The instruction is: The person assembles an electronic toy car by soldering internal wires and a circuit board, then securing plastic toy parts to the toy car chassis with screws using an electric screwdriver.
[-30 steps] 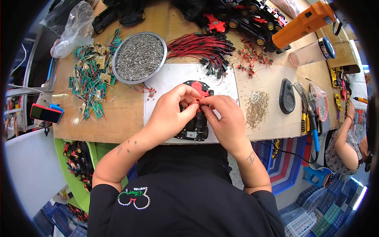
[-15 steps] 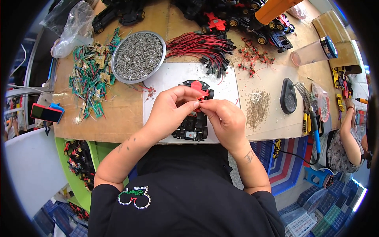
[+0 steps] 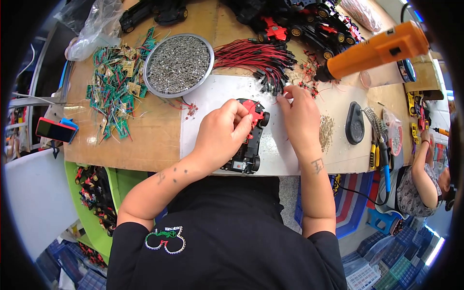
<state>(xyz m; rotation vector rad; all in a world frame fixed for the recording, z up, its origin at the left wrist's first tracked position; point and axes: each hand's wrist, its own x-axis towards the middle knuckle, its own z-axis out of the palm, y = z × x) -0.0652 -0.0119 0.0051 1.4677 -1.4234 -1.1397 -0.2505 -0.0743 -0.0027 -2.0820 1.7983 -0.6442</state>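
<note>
A black toy car chassis (image 3: 245, 154) with a red part (image 3: 251, 107) at its far end lies on the white sheet (image 3: 279, 159). My left hand (image 3: 223, 129) is closed at that red part, its thumb and fingers pinching the car there and covering some of it. To the right, my right hand (image 3: 300, 116) reaches the dark connector ends of a bundle of red and black wires (image 3: 253, 54). Its fingers are drawn together; what lies between them is too small to make out.
An orange electric screwdriver (image 3: 377, 50) hangs over the right side. A metal bowl of screws (image 3: 211, 65) stands beside green circuit boards (image 3: 113, 92). At right are a black oval holder (image 3: 355, 123) and a blue-handled soldering iron (image 3: 387, 176). A co-worker's arm (image 3: 421, 169) shows farther right.
My right hand has left the car and moved right and away to the wire ends. My left hand stays at the red part. The orange screwdriver shows more fully, lower in view.
</note>
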